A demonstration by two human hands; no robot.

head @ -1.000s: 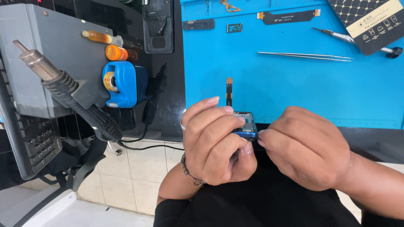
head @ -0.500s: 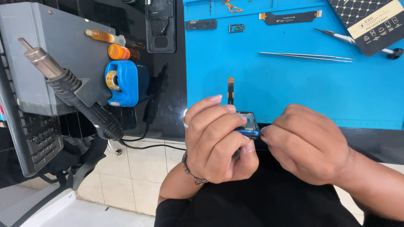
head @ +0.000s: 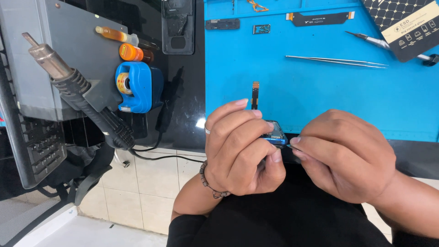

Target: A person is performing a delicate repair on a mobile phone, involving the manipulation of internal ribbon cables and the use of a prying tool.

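My left hand is curled around a small blue phone part held at the front edge of the blue work mat. A ring and a bead bracelet sit on that hand. My right hand presses in from the right, pinching a thin metal tool whose tip meets the blue part. Most of the part is hidden by my fingers. A narrow flex cable lies on the mat just beyond my left fingers.
Long tweezers, a black flex strip, a small frame piece and a dark honeycomb-pattern packet lie on the mat. A hot-air gun, blue solder-wire holder, orange bottle and grey station stand left.
Both hands have stayed together on the blue part; the view has drifted slightly, with the hands shifting a little to the right.
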